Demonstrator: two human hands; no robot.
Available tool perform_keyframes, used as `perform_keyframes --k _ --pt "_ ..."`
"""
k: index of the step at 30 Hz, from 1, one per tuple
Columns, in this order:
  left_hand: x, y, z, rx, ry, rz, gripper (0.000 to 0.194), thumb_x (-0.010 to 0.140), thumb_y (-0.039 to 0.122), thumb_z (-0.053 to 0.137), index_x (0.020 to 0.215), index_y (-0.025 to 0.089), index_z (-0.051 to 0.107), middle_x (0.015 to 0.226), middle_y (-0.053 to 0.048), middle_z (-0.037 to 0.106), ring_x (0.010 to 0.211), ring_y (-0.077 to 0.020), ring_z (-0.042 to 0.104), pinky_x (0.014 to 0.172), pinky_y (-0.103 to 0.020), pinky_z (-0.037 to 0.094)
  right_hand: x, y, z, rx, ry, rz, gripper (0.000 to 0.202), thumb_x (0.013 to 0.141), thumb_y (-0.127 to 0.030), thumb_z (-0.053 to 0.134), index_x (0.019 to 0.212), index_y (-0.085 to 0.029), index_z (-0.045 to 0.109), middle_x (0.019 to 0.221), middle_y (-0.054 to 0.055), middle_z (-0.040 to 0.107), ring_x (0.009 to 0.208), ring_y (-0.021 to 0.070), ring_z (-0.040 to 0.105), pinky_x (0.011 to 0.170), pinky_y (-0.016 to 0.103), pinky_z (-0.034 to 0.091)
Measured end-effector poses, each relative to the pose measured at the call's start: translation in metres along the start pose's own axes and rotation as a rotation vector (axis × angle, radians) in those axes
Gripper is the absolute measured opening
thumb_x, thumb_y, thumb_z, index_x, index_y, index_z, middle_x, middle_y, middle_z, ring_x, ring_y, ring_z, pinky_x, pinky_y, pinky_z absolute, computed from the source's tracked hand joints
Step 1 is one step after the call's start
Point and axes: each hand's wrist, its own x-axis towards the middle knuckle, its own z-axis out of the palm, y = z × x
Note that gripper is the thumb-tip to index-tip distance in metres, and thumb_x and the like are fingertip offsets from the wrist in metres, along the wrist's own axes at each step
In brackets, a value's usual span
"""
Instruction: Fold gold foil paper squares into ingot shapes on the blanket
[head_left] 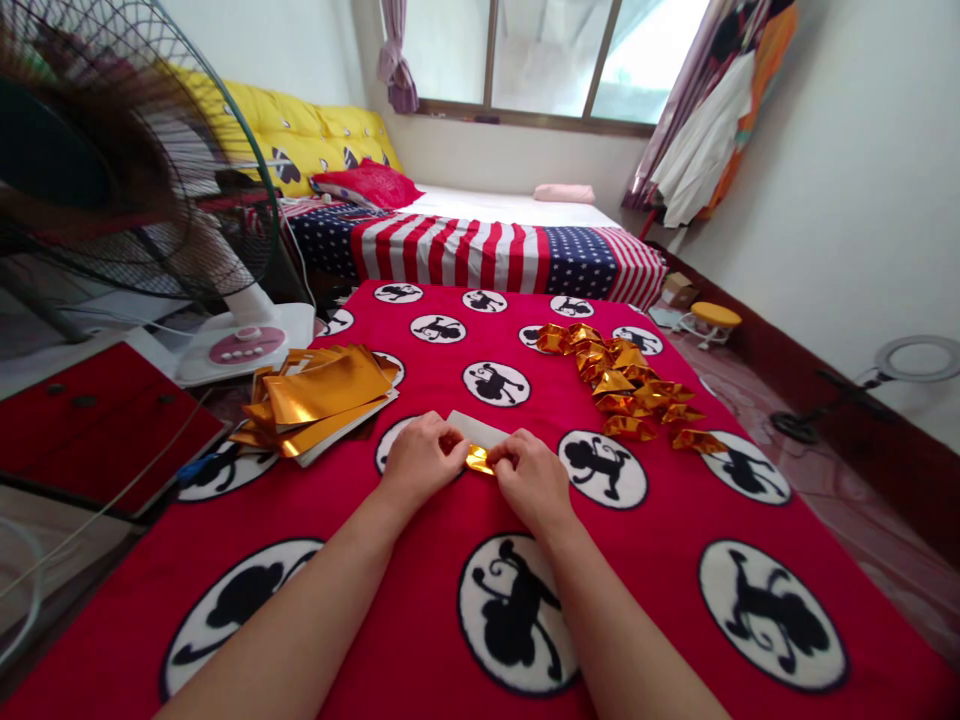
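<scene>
A sheet of gold foil paper [478, 458] lies between my two hands, its near edge turned over to show a gold strip and its pale underside [477, 430] facing up behind. My left hand [424, 455] pinches the left end of the strip. At the right end, my right hand [531, 478] is closed on it, fingertips bent in. To the left rests a loose stack of flat gold foil sheets [330, 390]. On the right, several folded gold paper ingots [628, 403] sit in rows.
Everything lies on a red cloth [420, 640] with white circles and black monkey figures. An electric fan [247, 335] stands at the left beside a red cabinet [97, 430]. Beyond are a bed [480, 255], a small yellow stool [716, 314] and a ring light [919, 358].
</scene>
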Motion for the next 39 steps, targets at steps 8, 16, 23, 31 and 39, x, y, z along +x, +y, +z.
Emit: perform_keyframes --k 8,16,23,31,39 --pt "0.002 0.008 -0.010 0.109 -0.105 -0.038 0.024 0.073 0.044 0.070 0.079 0.021 0.069 0.082 -0.004 0.063 0.078 -0.0188 0.059 0.066 -0.028 0.040 0.005 -0.006 0.004 -0.090 -0.005 0.053 0.015 0.082 -0.032 0.057 0.073 -0.024 0.066 0.083 0.000 0.063 0.078 0.0152 0.057 0.059 0.027 0.028" --pt "0.002 0.007 -0.011 0.121 -0.137 -0.029 0.026 0.073 0.047 0.069 0.081 0.022 0.068 0.082 -0.003 0.063 0.080 -0.0199 0.059 0.066 -0.029 0.041 0.006 -0.006 0.007 -0.103 -0.017 0.076 0.025 0.076 -0.046 0.069 0.080 -0.023 0.060 0.084 -0.001 0.063 0.075 0.0149 0.055 0.058 0.027 0.027" --pt "0.005 -0.005 -0.011 0.024 -0.220 -0.024 0.018 0.072 0.032 0.070 0.087 0.022 0.070 0.085 -0.002 0.063 0.078 -0.0173 0.060 0.068 -0.026 0.045 0.006 0.002 0.001 -0.046 -0.088 0.044 0.024 0.068 -0.031 0.076 0.082 -0.024 0.057 0.082 -0.003 0.062 0.074 0.0134 0.053 0.058 0.025 0.027" --pt "0.013 -0.019 -0.013 -0.108 -0.311 -0.033 0.023 0.071 0.016 0.064 0.092 0.020 0.073 0.087 -0.002 0.066 0.077 -0.0145 0.062 0.070 -0.024 0.047 0.008 0.011 -0.006 0.046 -0.183 0.016 0.025 0.065 -0.011 0.065 0.086 -0.023 0.059 0.085 -0.003 0.064 0.074 0.0125 0.055 0.063 0.024 0.032" --pt "0.006 0.003 -0.015 0.108 -0.192 -0.047 0.034 0.067 0.052 0.072 0.084 0.022 0.070 0.086 -0.005 0.066 0.079 -0.0198 0.062 0.066 -0.027 0.045 0.009 0.004 -0.010 0.034 -0.200 0.065 0.015 0.071 -0.017 0.061 0.085 -0.022 0.062 0.085 -0.001 0.065 0.074 0.0137 0.056 0.060 0.024 0.032"
